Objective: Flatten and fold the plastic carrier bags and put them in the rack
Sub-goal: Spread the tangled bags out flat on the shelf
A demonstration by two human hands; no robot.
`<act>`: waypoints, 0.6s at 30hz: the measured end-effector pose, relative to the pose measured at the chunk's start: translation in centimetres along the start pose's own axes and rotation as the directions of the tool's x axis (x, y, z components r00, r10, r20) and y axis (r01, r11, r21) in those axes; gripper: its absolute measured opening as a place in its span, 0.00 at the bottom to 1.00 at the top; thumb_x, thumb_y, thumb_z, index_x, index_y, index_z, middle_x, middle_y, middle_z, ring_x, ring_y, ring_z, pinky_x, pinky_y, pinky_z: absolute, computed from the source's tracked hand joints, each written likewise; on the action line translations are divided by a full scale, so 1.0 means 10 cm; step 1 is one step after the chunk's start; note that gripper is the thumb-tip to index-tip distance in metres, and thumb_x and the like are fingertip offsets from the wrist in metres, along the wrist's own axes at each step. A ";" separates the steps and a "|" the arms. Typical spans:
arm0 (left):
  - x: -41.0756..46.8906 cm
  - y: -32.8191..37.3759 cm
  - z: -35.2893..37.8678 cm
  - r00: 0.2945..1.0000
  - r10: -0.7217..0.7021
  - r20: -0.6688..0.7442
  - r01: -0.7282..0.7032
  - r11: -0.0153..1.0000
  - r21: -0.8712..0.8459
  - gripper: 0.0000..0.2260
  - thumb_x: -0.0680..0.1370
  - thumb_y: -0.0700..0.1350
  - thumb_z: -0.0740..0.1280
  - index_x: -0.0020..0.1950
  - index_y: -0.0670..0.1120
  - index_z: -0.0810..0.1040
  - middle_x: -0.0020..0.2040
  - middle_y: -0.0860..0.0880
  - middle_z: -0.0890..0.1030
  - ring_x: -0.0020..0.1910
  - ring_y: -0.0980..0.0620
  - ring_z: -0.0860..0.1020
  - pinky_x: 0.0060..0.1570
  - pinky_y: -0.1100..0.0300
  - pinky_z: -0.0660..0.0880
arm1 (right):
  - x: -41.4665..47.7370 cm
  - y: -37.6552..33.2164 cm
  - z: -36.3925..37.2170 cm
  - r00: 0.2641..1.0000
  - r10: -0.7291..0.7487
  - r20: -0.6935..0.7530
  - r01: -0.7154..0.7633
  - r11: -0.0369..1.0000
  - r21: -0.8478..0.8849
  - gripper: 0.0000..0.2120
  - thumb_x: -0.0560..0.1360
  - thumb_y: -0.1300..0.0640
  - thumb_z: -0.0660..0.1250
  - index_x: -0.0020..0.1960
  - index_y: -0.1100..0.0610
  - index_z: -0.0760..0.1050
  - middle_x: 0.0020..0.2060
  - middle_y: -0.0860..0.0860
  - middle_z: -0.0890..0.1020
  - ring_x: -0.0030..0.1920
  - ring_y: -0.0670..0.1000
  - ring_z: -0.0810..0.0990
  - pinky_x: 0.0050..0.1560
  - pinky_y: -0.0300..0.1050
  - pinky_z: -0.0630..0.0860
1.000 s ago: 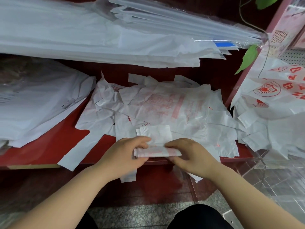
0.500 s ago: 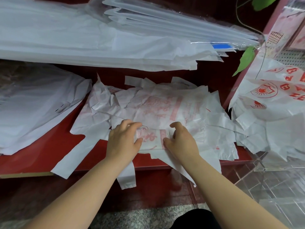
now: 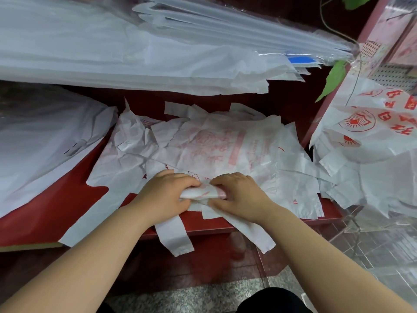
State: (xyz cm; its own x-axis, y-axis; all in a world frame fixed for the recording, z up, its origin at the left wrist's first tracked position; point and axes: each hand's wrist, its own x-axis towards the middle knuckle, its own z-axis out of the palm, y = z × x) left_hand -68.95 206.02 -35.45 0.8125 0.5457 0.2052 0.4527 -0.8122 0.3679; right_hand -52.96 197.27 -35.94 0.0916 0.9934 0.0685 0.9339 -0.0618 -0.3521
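Folded bag (image 3: 200, 193) sits between left hand (image 3: 165, 195) and right hand (image 3: 241, 196), both gripping it (atop flattened bag pile (image 3: 225, 145)).

red shelf (image 3: 56, 213), speckled granite floor (image 3: 191, 297)

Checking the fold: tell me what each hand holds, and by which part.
Both hands hold one folded bag: the left hand grips its left end, the right hand grips its right end.
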 end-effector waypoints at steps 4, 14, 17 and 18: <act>0.06 -0.05 -0.05 0.995 -0.036 -0.090 0.025 0.992 -0.121 0.09 0.74 0.42 0.68 0.53 0.51 0.81 0.44 0.58 0.80 0.43 0.59 0.72 0.44 0.72 0.66 | -0.01 0.04 -0.08 0.995 0.099 -0.012 -0.092 0.955 0.283 0.15 0.72 0.52 0.68 0.57 0.57 0.77 0.51 0.50 0.81 0.50 0.49 0.77 0.49 0.34 0.70; 0.05 -0.03 -0.14 0.972 -0.215 -0.093 0.171 0.922 -0.346 0.17 0.73 0.47 0.70 0.60 0.55 0.75 0.58 0.57 0.77 0.58 0.55 0.73 0.50 0.64 0.67 | -0.01 -0.08 -0.17 0.948 0.224 -0.227 -0.087 0.866 0.493 0.07 0.75 0.64 0.63 0.49 0.60 0.79 0.39 0.47 0.78 0.43 0.46 0.75 0.41 0.30 0.69; -0.03 -0.03 -0.09 0.961 -0.275 -0.010 0.258 0.914 -0.312 0.31 0.73 0.51 0.69 0.72 0.57 0.59 0.65 0.53 0.71 0.64 0.51 0.69 0.54 0.64 0.64 | -0.03 -0.10 -0.20 0.956 0.232 -0.179 -0.085 0.805 0.587 0.04 0.75 0.63 0.64 0.44 0.61 0.77 0.34 0.50 0.77 0.38 0.46 0.74 0.39 0.34 0.70; -0.06 -0.04 -0.06 0.957 -0.288 0.031 0.284 0.909 -0.305 0.33 0.73 0.52 0.69 0.73 0.57 0.56 0.66 0.51 0.71 0.65 0.51 0.69 0.55 0.63 0.65 | -0.04 -0.09 -0.20 0.959 0.237 -0.158 -0.090 0.777 0.623 0.06 0.75 0.62 0.64 0.41 0.63 0.76 0.31 0.54 0.76 0.35 0.45 0.73 0.37 0.35 0.69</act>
State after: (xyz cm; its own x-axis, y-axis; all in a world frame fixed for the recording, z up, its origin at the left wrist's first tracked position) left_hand -69.80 206.15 -35.18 0.6585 0.7500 0.0623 0.5299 -0.5209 0.6692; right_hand -53.13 196.73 -33.76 0.3640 0.9224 0.1293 0.5020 -0.0774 -0.8614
